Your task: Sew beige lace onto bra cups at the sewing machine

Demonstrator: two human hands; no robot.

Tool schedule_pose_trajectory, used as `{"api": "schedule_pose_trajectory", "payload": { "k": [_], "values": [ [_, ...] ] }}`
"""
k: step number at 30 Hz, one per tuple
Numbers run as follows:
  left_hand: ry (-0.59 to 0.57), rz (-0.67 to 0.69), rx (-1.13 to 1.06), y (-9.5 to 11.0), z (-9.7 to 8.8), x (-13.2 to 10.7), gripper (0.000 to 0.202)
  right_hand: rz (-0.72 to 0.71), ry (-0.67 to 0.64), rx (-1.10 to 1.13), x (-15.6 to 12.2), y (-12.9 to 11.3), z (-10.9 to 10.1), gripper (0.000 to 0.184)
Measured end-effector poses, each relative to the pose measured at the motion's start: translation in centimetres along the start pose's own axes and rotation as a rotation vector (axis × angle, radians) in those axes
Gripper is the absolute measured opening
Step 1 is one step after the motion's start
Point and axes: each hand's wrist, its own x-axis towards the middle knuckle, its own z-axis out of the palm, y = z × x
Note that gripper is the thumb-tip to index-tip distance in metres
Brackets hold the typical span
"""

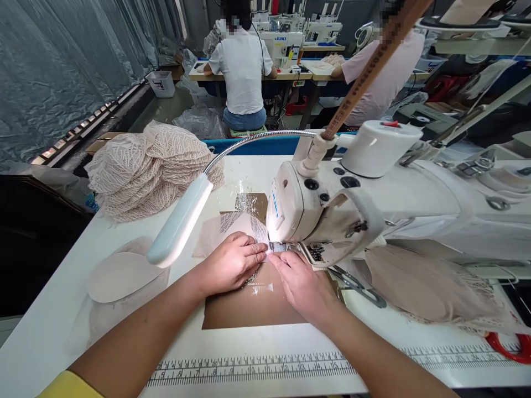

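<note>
Under the needle area of a white sewing machine (286,207) lies a pale pink fabric piece with lace (244,224). My left hand (234,261) presses on this lace fabric just left of the presser foot (279,247), fingers together and pointing right. Close in front of the foot, my right hand (305,282) pinches the fabric's near edge between thumb and fingers. Both sets of fingertips almost meet beside the foot. A brown sheet (257,309) taped to the table lies beneath the hands. The machine covers part of the fabric.
A lamp (180,221) on a bent neck hangs left of the machine. Stacked lace pieces (153,166) stand behind it; an oval pad (124,276) lies at left. Grey snips (359,287), beige fabric (427,287) and red-handled scissors (508,347) are at right. Two people sit at machines beyond.
</note>
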Motion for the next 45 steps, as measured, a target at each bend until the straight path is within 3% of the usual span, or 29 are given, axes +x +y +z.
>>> {"api": "schedule_pose_trajectory", "payload": {
  "k": [14,20,28,32,37,41,43,45],
  "values": [
    [0.083,-0.206,0.094,-1.4,0.1,-0.2,0.030,-0.024,0.066,0.130,-0.1,0.4,-0.7,0.039],
    [0.146,-0.349,0.126,-2.6,0.1,-0.6,0.033,-0.071,0.040,0.148,0.1,0.5,-1.2,0.035],
    [0.097,-0.617,0.217,-2.4,-1.2,-1.2,0.030,-0.184,0.111,0.161,0.1,1.5,0.0,0.035],
    [0.093,-0.748,0.206,-1.7,-4.7,-4.3,0.040,-0.203,0.112,0.170,-0.1,1.7,0.2,0.035],
    [0.205,-1.049,0.217,-1.7,-8.8,-13.0,0.041,-0.207,0.127,0.149,-0.2,1.7,0.1,0.034],
    [0.226,-1.096,0.115,0.5,-8.5,-18.3,0.037,-0.188,0.115,0.164,-0.1,1.5,0.1,0.034],
    [0.232,-1.053,-0.086,2.6,-7.6,-18.4,0.037,-0.160,0.104,0.208,-0.2,1.3,-0.1,0.033],
    [0.208,-0.991,-0.552,4.8,-6.7,-16.7,0.037,-0.124,0.107,0.300,-0.3,1.1,-0.4,0.031]
  ]
}}
